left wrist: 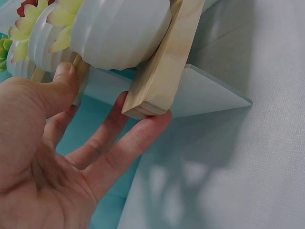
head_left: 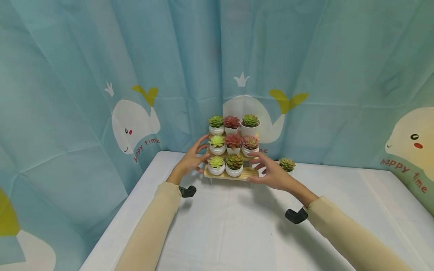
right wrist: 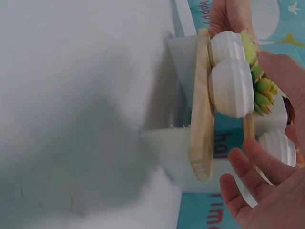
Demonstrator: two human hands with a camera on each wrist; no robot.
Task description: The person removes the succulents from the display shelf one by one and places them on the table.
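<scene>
A three-tier wooden shelf (head_left: 251,174) on clear side supports bears several white pots of artificial succulents. My left hand (head_left: 190,159) is at its left end; the left wrist view shows fingertips touching the bottom plank's end (left wrist: 157,98) and the thumb at the middle plank (left wrist: 80,78). At the right end, my right hand (head_left: 274,174) has its fingers spread, nearest the middle plank and the pink succulent (head_left: 251,142); contact is unclear. On the bottom tier, a yellow-green succulent (head_left: 216,161) and a dark green one (head_left: 234,161) stand towards the left.
Another green succulent (head_left: 287,164) stands right of the shelf, partly hidden by my right hand. Close behind hangs a blue curtain (head_left: 200,75) with whale prints. The shelf stands near the back edge of the white-covered table (head_left: 230,226).
</scene>
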